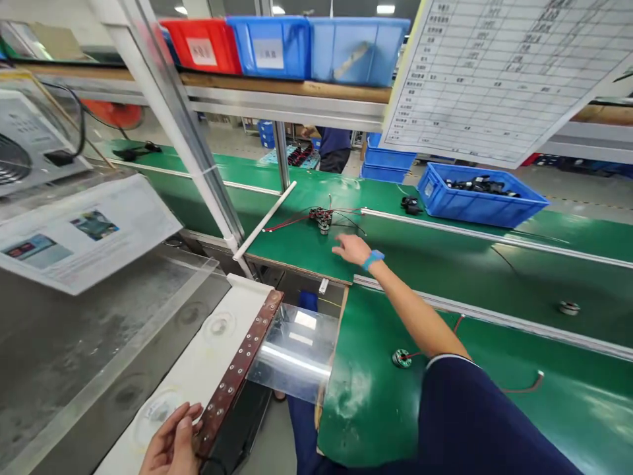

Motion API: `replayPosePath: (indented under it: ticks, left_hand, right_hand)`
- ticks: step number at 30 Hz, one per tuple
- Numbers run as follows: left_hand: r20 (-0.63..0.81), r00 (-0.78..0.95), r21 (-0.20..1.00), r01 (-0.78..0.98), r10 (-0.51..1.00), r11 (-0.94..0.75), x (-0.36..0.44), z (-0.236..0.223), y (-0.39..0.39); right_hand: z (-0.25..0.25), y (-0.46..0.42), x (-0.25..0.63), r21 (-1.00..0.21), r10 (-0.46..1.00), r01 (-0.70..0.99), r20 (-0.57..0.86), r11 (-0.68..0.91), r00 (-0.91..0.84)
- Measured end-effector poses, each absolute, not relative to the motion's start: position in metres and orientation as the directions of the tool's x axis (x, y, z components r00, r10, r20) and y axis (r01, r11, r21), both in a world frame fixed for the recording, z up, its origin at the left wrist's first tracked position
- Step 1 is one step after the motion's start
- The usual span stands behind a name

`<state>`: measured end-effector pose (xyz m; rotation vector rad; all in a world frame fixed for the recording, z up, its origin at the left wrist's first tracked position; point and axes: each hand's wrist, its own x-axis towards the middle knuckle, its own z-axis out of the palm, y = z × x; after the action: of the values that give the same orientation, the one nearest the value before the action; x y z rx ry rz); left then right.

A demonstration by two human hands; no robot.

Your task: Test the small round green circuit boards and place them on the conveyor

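Note:
My right hand (350, 249) is stretched far out over the green belt (445, 251), fingers spread and holding nothing. A blue band is on its wrist. Just beyond its fingertips lies a cluster of small wired parts (322, 219) with red and black leads. My left hand (172, 442) rests at the near edge of a white tray (217, 343), fingers curled against a brown perforated strip (242, 363); whether it grips the strip I cannot make out. A small round coil with a red lead (401, 358) lies on the near green mat under my right forearm.
A blue bin of black parts (477, 194) stands on the far belt at right. Another small round part (568, 307) lies on the belt. Red and blue bins (277, 46) sit on the upper shelf. A slanted metal post (182, 138) crosses left. Another person stands beyond the belt.

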<state>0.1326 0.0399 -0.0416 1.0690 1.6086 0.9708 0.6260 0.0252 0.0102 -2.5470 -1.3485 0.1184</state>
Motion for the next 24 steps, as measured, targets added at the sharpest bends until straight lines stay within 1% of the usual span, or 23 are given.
replayPosePath:
  ticks: [2,3,5,8,10,12,13,16,18,20,22,24]
  left_hand:
    - [-0.253,-0.185,0.933,0.214,0.95,0.29,0.135,-0.041,0.038]
    - [-0.243,-0.183,0.934,0.221,0.953,0.281,0.136,-0.042,0.037]
    - [-0.226,-0.167,0.935,0.239,0.96,0.262,0.142,-0.043,0.036]
    - [-0.211,-0.099,0.947,0.225,0.973,0.228,0.155,-0.046,0.036]
    - [-0.203,-0.043,0.959,0.192,0.978,0.208,0.165,-0.05,0.036]
    - [-0.193,0.019,0.969,0.162,0.981,0.188,0.174,-0.053,0.035]
    - [-0.184,0.057,0.973,0.155,0.981,0.173,0.178,-0.054,0.033]
    - [-0.154,0.224,0.984,0.125,0.962,0.128,0.187,-0.051,0.02]
    - [-0.129,0.353,0.99,0.094,0.927,0.102,0.195,-0.043,0.008]
    - [-0.087,0.457,0.996,0.022,0.885,0.087,0.203,-0.034,-0.001]
    - [-0.069,0.478,0.984,-0.113,0.876,0.14,0.209,-0.029,-0.006]
    - [-0.074,0.469,0.944,-0.252,0.88,0.214,0.207,-0.028,-0.007]
  right_hand:
    - [0.003,-0.043,0.609,-0.25,0.853,0.816,-0.122,-0.521,0.508]
    - [-0.002,-0.079,0.598,-0.232,0.828,0.796,-0.219,-0.559,0.517]
    - [-0.014,-0.142,0.573,-0.187,0.746,0.741,-0.369,-0.645,0.555]
    - [-0.028,-0.199,0.538,-0.138,0.666,0.707,-0.5,-0.693,0.554]
    - [-0.029,-0.205,0.523,-0.111,0.664,0.734,-0.53,-0.67,0.527]
    - [-0.02,-0.192,0.513,-0.138,0.726,0.784,-0.499,-0.606,0.474]
    - [-0.012,-0.181,0.508,-0.189,0.777,0.81,-0.463,-0.556,0.426]
    - [0.02,-0.134,0.484,-0.455,0.922,0.823,-0.335,-0.339,0.195]
    - [0.041,-0.095,0.456,-0.631,0.966,0.754,-0.256,-0.181,0.018]
    - [0.054,-0.051,0.418,-0.75,0.98,0.66,-0.154,-0.032,-0.128]
    - [0.054,-0.003,0.372,-0.801,0.971,0.587,-0.031,0.117,-0.237]
    - [0.041,0.047,0.322,-0.783,0.942,0.566,0.073,0.258,-0.329]
